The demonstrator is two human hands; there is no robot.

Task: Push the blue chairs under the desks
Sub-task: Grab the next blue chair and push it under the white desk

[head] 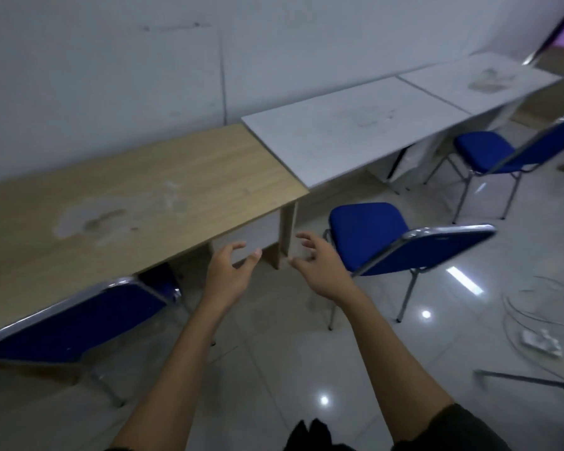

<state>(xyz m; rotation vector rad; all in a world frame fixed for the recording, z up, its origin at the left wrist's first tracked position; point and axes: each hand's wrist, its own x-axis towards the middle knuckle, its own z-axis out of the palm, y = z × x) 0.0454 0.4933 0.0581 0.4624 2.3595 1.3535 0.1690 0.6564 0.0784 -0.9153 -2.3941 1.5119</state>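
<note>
1. I hold both hands out ahead of me, empty, fingers spread and loosely curled: the left hand (230,271) and the right hand (319,268) grip nothing. They hang in the air between two chairs, so I judge I am between one chair and the next.

2. The blue padded chair with a chrome tube frame at my left (79,320) stands with its seat hidden beneath the light wood-grain worktop (127,196) and its backrest just beside the front edge. That reads as one chair already pushed in.

3. The second blue padded chair (401,242) stands clear on the glossy pale tiled floor (274,369), its seat just beside the right hand and facing the grey-white laminate worktop (345,131). Its backrest is turned toward me, which is the natural place to push from.

4. A third blue chair (495,154) stands further right, only its front edge near the far grey-white worktop (482,79), so it still needs pushing.

5. Loose pale cables and a small white box (541,343) lie on the floor at right; I would keep my feet away from them.
</note>
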